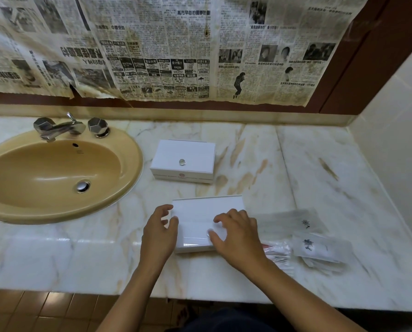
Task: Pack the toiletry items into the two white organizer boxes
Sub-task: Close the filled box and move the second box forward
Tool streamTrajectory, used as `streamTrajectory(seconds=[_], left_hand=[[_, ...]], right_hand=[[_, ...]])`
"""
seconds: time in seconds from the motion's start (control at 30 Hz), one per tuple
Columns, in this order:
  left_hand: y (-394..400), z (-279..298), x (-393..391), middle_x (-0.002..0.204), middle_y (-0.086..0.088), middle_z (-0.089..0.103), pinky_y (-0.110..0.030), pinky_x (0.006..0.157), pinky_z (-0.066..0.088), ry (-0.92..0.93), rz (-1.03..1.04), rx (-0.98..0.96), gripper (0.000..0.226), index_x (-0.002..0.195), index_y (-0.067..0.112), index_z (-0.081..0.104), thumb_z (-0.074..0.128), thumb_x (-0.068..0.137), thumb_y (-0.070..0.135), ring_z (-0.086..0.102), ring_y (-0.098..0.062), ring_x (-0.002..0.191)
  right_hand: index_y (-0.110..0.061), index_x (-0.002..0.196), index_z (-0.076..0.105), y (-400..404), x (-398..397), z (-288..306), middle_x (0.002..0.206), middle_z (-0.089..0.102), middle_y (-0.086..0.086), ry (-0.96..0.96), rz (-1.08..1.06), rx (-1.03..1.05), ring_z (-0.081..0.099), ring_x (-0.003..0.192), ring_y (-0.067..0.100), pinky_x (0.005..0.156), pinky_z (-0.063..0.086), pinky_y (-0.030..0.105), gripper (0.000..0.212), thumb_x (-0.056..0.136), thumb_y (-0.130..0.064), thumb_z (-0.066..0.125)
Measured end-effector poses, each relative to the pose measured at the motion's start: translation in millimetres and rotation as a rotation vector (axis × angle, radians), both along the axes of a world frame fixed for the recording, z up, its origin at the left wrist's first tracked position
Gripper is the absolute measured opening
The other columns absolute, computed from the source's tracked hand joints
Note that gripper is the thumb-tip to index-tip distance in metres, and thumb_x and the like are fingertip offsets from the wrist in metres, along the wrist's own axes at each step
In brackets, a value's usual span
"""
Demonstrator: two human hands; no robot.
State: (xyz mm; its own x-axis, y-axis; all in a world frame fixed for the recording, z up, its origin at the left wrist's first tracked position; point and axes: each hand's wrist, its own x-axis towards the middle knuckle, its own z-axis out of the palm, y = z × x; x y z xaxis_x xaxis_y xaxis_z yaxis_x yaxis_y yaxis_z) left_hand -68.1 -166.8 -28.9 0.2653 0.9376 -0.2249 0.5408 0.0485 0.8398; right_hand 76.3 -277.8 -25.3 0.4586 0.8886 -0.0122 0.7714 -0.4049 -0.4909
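Two bare hands at a white box (200, 219) on a marble counter (319, 178). Left hand (158, 232) against the box's left end, fingers loosely curled and slightly apart, thumb touching the corner. Right hand (236, 233) spread over the lid's right part, thumb and forefinger closing on a small clear knob (211, 232) there; full pinch impossible to confirm through the blur.

Beyond the left hand's fingertips, well apart, a second white box (183, 161), lid shut, clear knob (182, 161) on top, printed front face turned toward the person. Far to the left of the left hand, a tan sink (56, 173) with metal taps (68, 127). Just right of the right hand, a loose heap of clear packets (305, 238) with dark printed marks, plus a sleeve of red-and-white sticks (276, 254) partly tucked under the wrist. Nothing between the hands and the near box; the packets crowd its right end.

Near box lying flat, long axis running left to right across the counter, between the two hands. Far box likewise crosswise, slightly skewed. Yellowed newspaper (166, 49) covering the wall behind.
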Motion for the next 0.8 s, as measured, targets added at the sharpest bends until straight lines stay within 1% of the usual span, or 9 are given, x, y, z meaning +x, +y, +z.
streamTrajectory(seconds=[0.07,0.17,0.27,0.37,0.5,0.6,0.63,0.7,0.8], left_hand=[[5,-2,3,0.126,0.004,0.057,-0.027,0.084,0.042,-0.024,-0.011,0.016,0.027,0.121,0.025,0.057,0.053,0.095,0.018,0.057,-0.017,0.111],[14,-5,7,0.128,0.005,0.057,-0.027,0.088,0.041,-0.033,-0.045,0.04,0.025,0.119,0.025,0.058,0.052,0.096,0.018,0.053,-0.016,0.117],[23,-7,9,0.126,0.007,0.058,-0.026,0.086,0.041,-0.028,-0.1,0.052,0.024,0.116,0.028,0.059,0.048,0.097,0.018,0.053,-0.013,0.115],[33,-8,5,0.118,0.008,0.06,-0.022,0.082,0.041,-0.059,-0.136,0.063,0.03,0.106,0.027,0.064,0.041,0.096,0.01,0.054,-0.013,0.111],[42,-6,-8,0.12,0.006,0.064,-0.03,0.095,0.044,-0.192,-0.201,0.01,0.041,0.09,0.023,0.073,0.034,0.085,0.013,0.055,-0.01,0.117],[49,0,-14,0.117,0.008,0.067,-0.024,0.09,0.045,-0.239,-0.282,-0.042,0.044,0.098,0.024,0.074,0.037,0.093,0.0,0.058,-0.004,0.113],[51,1,-14,0.115,0.011,0.068,-0.021,0.088,0.045,-0.234,-0.294,-0.041,0.042,0.1,0.025,0.073,0.04,0.095,0.0,0.059,-0.002,0.11],[54,1,-12,0.105,0.018,0.07,-0.016,0.085,0.044,-0.224,-0.301,-0.011,0.028,0.099,0.029,0.072,0.052,0.096,0.01,0.062,0.004,0.101],[54,-3,-8,0.085,0.022,0.07,-0.01,0.076,0.042,-0.209,-0.288,0.054,0.017,0.085,0.029,0.069,0.058,0.095,0.021,0.062,0.006,0.087]], right_hand=[[-0.025,0.115,0.059,3,-2,-1,0.11,0.055,-0.006,-0.04,0.084,-0.082,0.044,0.108,0.017,0.086,0.026,0.03,0.033,0.09,-0.045,0.051],[-0.02,0.106,0.061,9,-2,3,0.106,0.059,-0.005,-0.032,0.129,-0.104,0.045,0.106,0.018,0.087,0.028,0.032,0.025,0.091,-0.037,0.05],[-0.016,0.098,0.062,17,-1,13,0.102,0.061,-0.004,-0.03,0.159,-0.125,0.046,0.102,0.018,0.085,0.028,0.031,0.021,0.091,-0.031,0.049],[-0.016,0.093,0.062,25,4,29,0.097,0.062,-0.003,-0.007,0.142,-0.114,0.048,0.098,0.019,0.088,0.033,0.034,0.02,0.09,-0.03,0.048],[-0.016,0.089,0.067,45,17,54,0.088,0.062,-0.004,0.055,0.095,-0.135,0.051,0.092,0.019,0.091,0.035,0.036,0.022,0.088,-0.03,0.05],[-0.012,0.084,0.069,64,27,68,0.084,0.067,0.001,0.102,0.052,-0.153,0.055,0.084,0.019,0.092,0.035,0.035,0.024,0.087,-0.029,0.052],[-0.012,0.084,0.07,69,29,71,0.083,0.068,0.002,0.096,0.04,-0.151,0.057,0.084,0.019,0.093,0.034,0.036,0.025,0.088,-0.03,0.052],[-0.015,0.09,0.071,77,34,75,0.088,0.069,0.0,0.052,0.017,-0.123,0.059,0.089,0.02,0.094,0.033,0.037,0.026,0.089,-0.033,0.053],[-0.022,0.111,0.066,79,42,79,0.103,0.064,-0.001,-0.012,-0.073,0.039,0.052,0.104,0.018,0.092,0.031,0.037,0.028,0.092,-0.037,0.054]])
